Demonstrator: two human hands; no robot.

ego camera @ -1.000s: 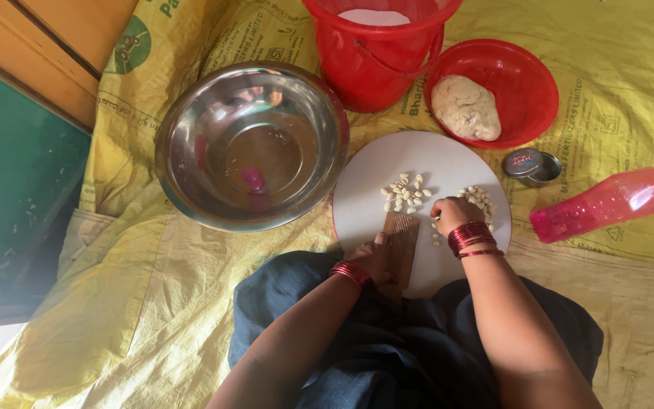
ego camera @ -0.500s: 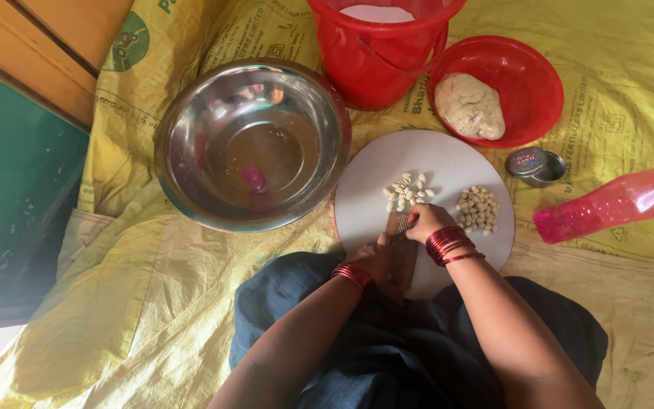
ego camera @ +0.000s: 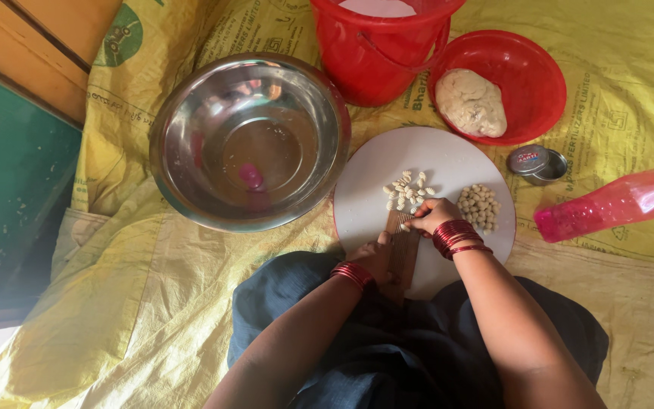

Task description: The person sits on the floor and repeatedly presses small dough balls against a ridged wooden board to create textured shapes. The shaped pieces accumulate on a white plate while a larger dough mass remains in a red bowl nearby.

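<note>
Left hand (ego camera: 371,257) grips ridged wooden board (ego camera: 403,250); right hand (ego camera: 431,215) pinches dough piece atop it, near white round board (ego camera: 387,174) edge

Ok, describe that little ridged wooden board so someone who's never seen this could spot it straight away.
Find the round white board on the yellow sheet. At its near edge the left hand steadies a narrow brown ridged board, and the right hand presses at its top. It is the only dark wooden piece there; the dough bits are pale.

- The right hand (ego camera: 433,216) covers whatever its fingers (ego camera: 415,224) press on the ridged wooden board (ego camera: 403,254).
- That board's near end is hidden under the left hand (ego camera: 372,261).
- Far beyond the fingers, the red bucket (ego camera: 376,53) is cut off by the top edge.
</note>
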